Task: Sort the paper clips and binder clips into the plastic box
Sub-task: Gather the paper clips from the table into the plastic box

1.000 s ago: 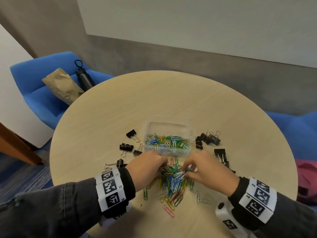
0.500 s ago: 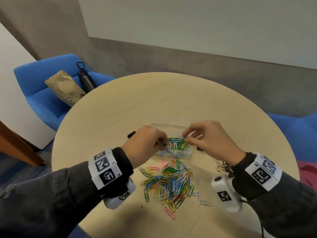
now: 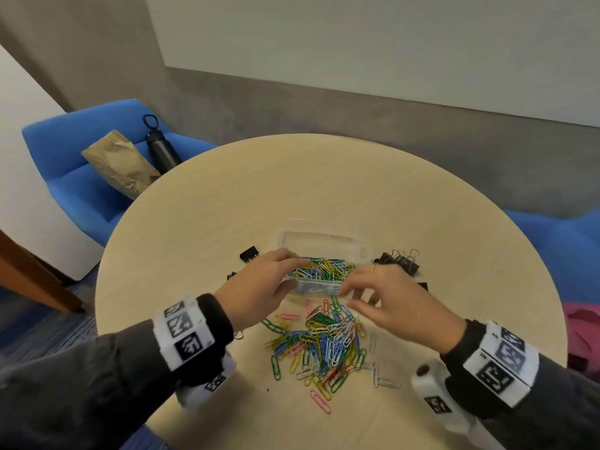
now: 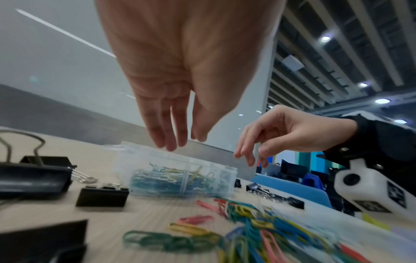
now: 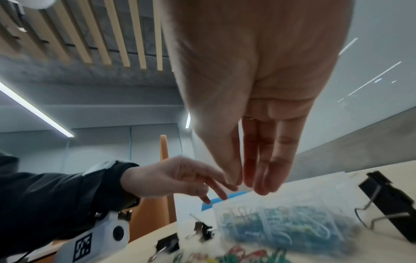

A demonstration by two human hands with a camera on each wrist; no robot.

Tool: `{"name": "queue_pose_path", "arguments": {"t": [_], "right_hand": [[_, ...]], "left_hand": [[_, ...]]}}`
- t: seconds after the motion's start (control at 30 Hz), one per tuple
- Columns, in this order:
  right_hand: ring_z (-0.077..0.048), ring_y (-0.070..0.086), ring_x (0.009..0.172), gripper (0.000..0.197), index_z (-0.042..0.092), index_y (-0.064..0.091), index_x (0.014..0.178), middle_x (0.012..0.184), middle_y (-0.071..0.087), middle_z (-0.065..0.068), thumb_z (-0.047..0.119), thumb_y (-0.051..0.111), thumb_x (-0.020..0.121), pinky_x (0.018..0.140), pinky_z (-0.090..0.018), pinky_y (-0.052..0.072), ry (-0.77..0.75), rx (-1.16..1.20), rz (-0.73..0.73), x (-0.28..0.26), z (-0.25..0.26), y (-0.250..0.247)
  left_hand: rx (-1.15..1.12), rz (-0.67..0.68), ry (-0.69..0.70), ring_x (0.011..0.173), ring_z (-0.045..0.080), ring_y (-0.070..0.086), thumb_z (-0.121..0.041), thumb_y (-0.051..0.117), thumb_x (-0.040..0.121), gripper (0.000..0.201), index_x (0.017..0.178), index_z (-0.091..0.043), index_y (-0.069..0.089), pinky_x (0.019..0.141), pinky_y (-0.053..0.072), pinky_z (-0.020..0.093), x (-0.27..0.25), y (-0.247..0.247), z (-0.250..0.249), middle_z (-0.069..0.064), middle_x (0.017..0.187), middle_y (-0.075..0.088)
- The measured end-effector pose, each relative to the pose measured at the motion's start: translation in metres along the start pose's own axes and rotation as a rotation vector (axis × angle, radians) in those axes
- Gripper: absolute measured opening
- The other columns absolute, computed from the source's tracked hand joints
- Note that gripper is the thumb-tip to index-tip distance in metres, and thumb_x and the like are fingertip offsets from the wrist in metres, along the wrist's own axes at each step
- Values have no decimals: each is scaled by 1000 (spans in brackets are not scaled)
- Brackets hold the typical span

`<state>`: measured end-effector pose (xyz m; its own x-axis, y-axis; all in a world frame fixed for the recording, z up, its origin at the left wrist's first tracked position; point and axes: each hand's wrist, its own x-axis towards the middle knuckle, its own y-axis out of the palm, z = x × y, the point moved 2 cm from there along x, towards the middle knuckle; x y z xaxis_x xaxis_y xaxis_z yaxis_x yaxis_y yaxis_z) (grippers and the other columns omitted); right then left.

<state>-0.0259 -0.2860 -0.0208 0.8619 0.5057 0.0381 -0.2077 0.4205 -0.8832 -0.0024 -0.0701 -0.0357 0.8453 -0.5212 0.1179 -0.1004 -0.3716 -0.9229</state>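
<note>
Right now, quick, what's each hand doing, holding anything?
Left hand: open, fingers straight, above the box, holding nothing.
Right hand: open, fingers straight, empty, just above the box.

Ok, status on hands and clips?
Left hand and right hand open, empty, above clear plastic box. Coloured paper clips heaped on table. Black binder clips outside.

Both hands, left (image 3: 259, 289) and right (image 3: 394, 303), palms down, fingers loosely extended, empty.

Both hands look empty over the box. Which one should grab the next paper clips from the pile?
Right hand, probably: it hangs open nearer the loose paper clips, while the left hand reaches over the plastic box.
</note>
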Motion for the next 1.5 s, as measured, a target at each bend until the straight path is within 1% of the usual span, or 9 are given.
{"name": "queue_pose_path", "arguments": {"t": [0.13, 0.27, 0.4, 0.57, 0.73, 0.87, 1.1, 1.27, 1.5], "right_hand": [[0, 51, 108, 45, 30, 54, 128, 124, 56, 13, 45, 61, 86, 99, -28, 47, 47, -95, 209, -15, -1, 16], [-7, 37, 131, 86, 27, 27, 147, 145, 41, 9, 55, 68, 76, 111, -27, 34, 66, -153, 313, -14, 0, 23], [-8, 36, 132, 92, 25, 24, 149, 148, 39, 7, 57, 68, 75, 111, -30, 35, 43, -150, 313, -11, 3, 28], [-7, 40, 124, 78, 29, 33, 146, 138, 47, 9, 51, 68, 79, 106, -23, 35, -20, -100, 325, -9, 12, 33], [-11, 42, 121, 97, 32, 27, 145, 135, 42, 7, 53, 78, 65, 103, -32, 42, 34, -126, 293, -6, 6, 32], [-14, 45, 110, 88, 21, 41, 136, 124, 43, 3, 50, 80, 63, 94, -33, 47, 47, -205, 331, -6, 11, 40], [-11, 59, 90, 26, 26, 66, 106, 106, 66, 5, 29, 72, 81, 79, -30, 51, 52, -159, 211, 1, 10, 33], [1, 58, 80, 27, 27, 71, 110, 105, 72, 9, 28, 71, 83, 79, -18, 50, 119, -87, 159, -3, 1, 20], [-1, 68, 88, 29, 20, 71, 112, 105, 74, 5, 23, 71, 84, 86, -17, 54, 157, 50, 140, -4, -5, 3]], "left_hand": [[83, -12, -16, 119, 10, 46, -21, 47, 98, 44, 141, -23, 42, 96, 37, 17, -28, -4, -13, -6, 133, 47], [213, 199, -144, 117, 14, 51, -22, 42, 100, 36, 135, -19, 48, 99, 44, 26, -47, 10, -13, -2, 131, 52], [323, 371, -140, 123, 19, 43, -12, 43, 98, 39, 138, -16, 43, 105, 41, 31, -59, 29, -9, 4, 139, 45], [150, 372, 43, 131, 18, 37, -6, 41, 97, 54, 148, -19, 29, 110, 32, 27, -58, 32, -22, -1, 153, 33], [0, 254, -15, 141, 9, 19, -45, 54, 91, 77, 152, -22, 13, 110, 10, 11, -51, 17, -29, -8, 158, 16], [62, 344, -31, 136, 16, 21, -67, 66, 70, 112, 152, -24, 3, 116, 27, 31, -43, 32, -25, -1, 150, 17], [124, 342, -18, 104, 21, 52, -47, 72, 77, 58, 123, -20, 50, 89, 48, 35, -16, 28, -29, 3, 122, 45], [102, 294, -6, 105, 21, 59, -22, 63, 89, 28, 116, -19, 61, 88, 49, 31, -7, 22, -27, 2, 115, 62], [27, 277, -67, 104, 16, 64, -22, 64, 89, 24, 113, -18, 70, 94, 49, 27, -7, 15, -20, 0, 111, 71]]}}
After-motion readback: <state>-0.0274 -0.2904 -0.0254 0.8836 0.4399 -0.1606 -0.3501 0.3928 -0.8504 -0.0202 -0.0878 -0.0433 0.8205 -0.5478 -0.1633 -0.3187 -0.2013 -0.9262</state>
